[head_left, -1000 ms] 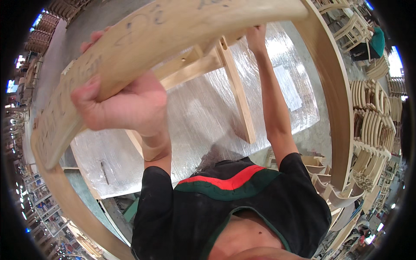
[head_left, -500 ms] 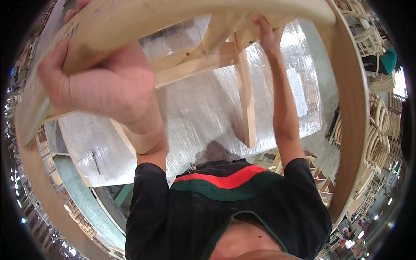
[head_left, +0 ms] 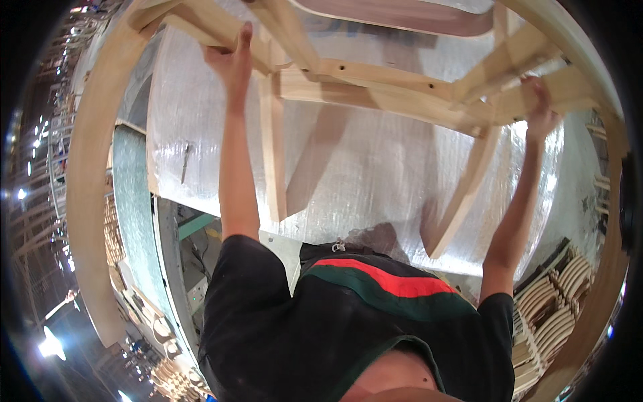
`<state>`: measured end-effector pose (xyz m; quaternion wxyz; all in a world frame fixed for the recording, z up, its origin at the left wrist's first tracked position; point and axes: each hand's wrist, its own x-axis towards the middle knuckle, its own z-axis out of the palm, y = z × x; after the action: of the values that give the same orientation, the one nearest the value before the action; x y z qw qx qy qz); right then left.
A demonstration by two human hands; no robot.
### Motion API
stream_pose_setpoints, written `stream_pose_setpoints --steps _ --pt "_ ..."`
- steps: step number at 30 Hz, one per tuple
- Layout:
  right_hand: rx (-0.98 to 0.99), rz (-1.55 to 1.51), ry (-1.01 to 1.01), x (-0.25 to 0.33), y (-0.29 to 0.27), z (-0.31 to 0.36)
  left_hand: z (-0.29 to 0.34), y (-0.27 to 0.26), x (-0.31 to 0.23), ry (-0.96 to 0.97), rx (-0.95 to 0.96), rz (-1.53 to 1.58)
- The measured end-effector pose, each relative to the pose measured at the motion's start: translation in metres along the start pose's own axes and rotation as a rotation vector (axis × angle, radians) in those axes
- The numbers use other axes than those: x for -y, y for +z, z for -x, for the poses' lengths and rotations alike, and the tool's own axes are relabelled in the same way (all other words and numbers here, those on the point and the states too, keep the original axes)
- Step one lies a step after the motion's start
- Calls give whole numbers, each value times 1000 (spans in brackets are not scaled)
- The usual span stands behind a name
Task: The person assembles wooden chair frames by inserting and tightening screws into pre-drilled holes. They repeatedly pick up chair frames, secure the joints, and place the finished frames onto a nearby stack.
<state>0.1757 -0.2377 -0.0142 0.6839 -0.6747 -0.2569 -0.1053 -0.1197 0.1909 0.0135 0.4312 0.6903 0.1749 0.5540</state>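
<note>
A bare wooden chair frame [head_left: 382, 97] is in front of me over a plastic-wrapped work surface [head_left: 335, 174]. Two of its straight legs, the left one [head_left: 274, 154] and the right one [head_left: 462, 201], point toward my body. Long curved side pieces, the left one [head_left: 97, 174] and the right one [head_left: 596, 295], sweep back around both sides of me. My left hand [head_left: 231, 60] is closed around the left side rail, thumb up. On the right side rail, my right hand [head_left: 541, 114] has its fingers wrapped over the wood near the corner.
A darker curved wooden panel [head_left: 415, 17] lies across the far part of the frame. Left of the work surface stands a green-grey bench [head_left: 137, 194]. Stacked curved wooden parts [head_left: 552, 301] sit on the floor at the lower right.
My left hand has gone from the near curved part of the frame to the left side rail. The frame has swung round, showing both near legs, and my right hand has moved right.
</note>
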Motion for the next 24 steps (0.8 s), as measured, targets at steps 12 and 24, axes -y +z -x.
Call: stream_pose_setpoints --steps 12,24 --pt "144 653 -323 -103 -126 -2 31 -123 147 -10 435 -503" --pt "-236 247 31 -25 -15 -6 156 -480 187 -568 374 -1510"
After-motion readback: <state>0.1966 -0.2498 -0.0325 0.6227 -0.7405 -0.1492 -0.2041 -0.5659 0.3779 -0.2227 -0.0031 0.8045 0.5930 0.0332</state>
